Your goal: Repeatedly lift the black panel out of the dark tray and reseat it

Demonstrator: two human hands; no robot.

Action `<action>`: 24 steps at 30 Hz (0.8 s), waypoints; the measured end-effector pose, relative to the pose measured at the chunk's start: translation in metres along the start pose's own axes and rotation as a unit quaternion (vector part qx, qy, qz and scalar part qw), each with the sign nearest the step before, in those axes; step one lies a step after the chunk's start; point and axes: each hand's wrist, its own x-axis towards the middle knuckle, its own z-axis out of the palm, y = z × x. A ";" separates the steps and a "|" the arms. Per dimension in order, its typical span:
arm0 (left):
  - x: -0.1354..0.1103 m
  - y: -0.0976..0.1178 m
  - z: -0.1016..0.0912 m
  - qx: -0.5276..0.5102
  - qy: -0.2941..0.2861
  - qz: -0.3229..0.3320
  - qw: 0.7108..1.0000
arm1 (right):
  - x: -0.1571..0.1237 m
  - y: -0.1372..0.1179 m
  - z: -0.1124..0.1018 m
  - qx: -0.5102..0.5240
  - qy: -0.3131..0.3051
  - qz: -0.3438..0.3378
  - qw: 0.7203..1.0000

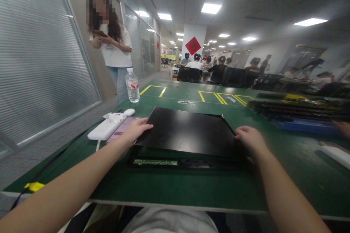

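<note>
A flat black panel (pixel 188 131) lies tilted over a black frame with a green circuit strip (pixel 155 162) on the green table (pixel 175 189). My left hand (pixel 135 129) grips the panel's left edge, thumb on top. My right hand (pixel 250 139) holds its right edge, fingers curled round it. The panel's near edge is lifted a little above the frame.
A white power bank (pixel 106 127), a pink phone (pixel 121 127) and a white mouse (pixel 129 112) lie to the left. A water bottle (pixel 132 85) stands behind them. Stacked black trays (pixel 298 109) sit at the right. A person with a phone stands at the left; others sit far back.
</note>
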 end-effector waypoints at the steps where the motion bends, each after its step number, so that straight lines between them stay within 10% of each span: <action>1: 0.001 -0.001 0.000 0.009 -0.001 0.006 1.000 | -0.001 -0.001 0.000 -0.006 0.000 -0.001 1.000; 24: 0.011 -0.016 -0.004 0.077 -0.014 0.046 0.996 | -0.010 -0.013 -0.004 -0.089 -0.001 -0.037 0.995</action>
